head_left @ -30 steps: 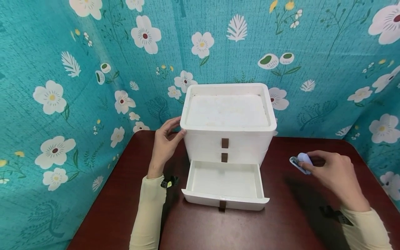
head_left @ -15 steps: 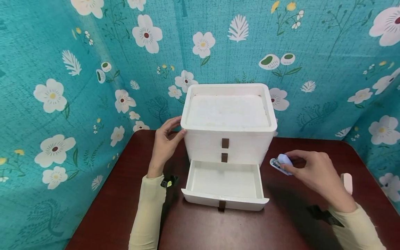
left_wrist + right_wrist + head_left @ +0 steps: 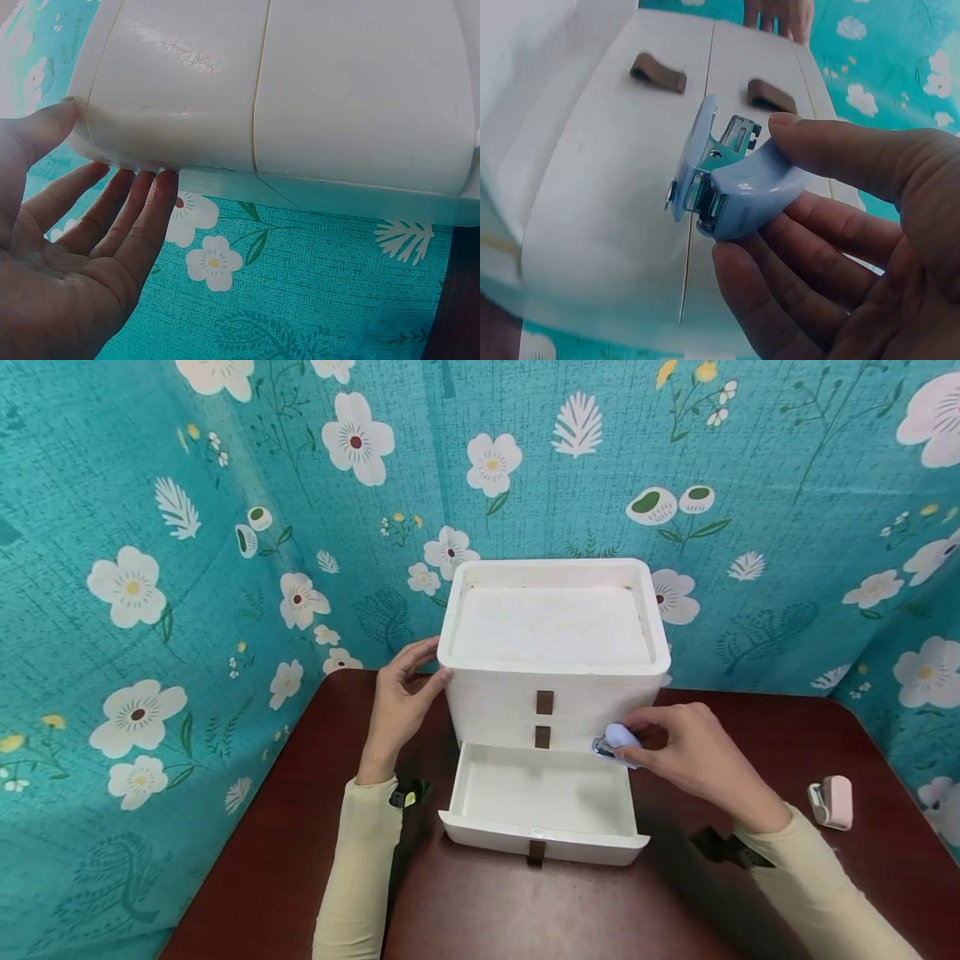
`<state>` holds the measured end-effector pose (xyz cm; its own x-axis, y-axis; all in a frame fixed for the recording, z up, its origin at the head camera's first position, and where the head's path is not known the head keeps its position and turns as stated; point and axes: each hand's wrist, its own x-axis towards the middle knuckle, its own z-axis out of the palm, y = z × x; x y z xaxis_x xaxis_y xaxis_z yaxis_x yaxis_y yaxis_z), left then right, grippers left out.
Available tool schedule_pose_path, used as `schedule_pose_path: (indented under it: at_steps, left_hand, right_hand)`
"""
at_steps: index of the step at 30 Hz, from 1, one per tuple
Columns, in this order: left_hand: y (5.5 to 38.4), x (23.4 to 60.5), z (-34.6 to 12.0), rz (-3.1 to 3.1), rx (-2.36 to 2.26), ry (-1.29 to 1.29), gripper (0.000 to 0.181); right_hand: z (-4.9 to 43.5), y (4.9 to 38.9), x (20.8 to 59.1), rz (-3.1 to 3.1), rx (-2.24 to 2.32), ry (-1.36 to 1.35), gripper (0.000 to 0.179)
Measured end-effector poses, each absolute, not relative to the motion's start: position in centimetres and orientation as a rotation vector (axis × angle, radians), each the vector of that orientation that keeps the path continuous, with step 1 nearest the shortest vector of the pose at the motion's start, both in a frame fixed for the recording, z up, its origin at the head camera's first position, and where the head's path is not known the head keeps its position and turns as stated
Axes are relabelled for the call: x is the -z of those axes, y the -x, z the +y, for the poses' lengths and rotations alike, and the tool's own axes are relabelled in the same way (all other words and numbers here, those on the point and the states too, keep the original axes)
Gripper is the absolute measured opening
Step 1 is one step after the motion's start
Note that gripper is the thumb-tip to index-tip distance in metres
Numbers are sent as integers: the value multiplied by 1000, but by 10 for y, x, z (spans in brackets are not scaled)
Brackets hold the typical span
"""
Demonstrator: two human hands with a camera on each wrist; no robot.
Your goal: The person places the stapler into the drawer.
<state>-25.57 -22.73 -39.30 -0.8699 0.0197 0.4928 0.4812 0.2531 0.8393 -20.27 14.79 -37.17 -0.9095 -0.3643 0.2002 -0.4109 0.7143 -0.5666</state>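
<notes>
A white drawer unit [image 3: 555, 710] with brown pull tabs stands on the table, its bottom drawer [image 3: 543, 789] pulled out with nothing visible inside. My left hand [image 3: 401, 706] touches the unit's left side near the top; in the left wrist view its fingers [image 3: 150, 210] are fairly straight, the fingertips and thumb against the white wall. Between thumb and fingers, my right hand [image 3: 693, 752] holds a small light-blue stapler [image 3: 757, 187] by its rounded part, the metal works exposed. In the head view the stapler is over the drawer's back right corner.
A pink and white stapler [image 3: 832, 802] lies on the dark red table [image 3: 585, 910] at the right. The unit has a shallow rimmed top [image 3: 551, 627]. A teal flowered cloth [image 3: 547, 510] hangs behind and at the sides.
My right hand has carried the light-blue stapler leftward from over the table to the open drawer's edge, uncovering the pink stapler. My left hand stays on the unit.
</notes>
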Motion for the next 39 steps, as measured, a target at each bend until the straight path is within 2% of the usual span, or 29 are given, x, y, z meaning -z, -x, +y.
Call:
schedule_pose_path:
  at_steps: [20, 39]
  left_hand:
    - [257, 393, -228, -2144, 1655, 476, 45]
    - [257, 393, -228, -2140, 1651, 482, 44]
  right_hand:
    - [81, 227, 383, -2760, -930, -1099, 25]
    - [49, 246, 409, -2724, -786, -1451, 28]
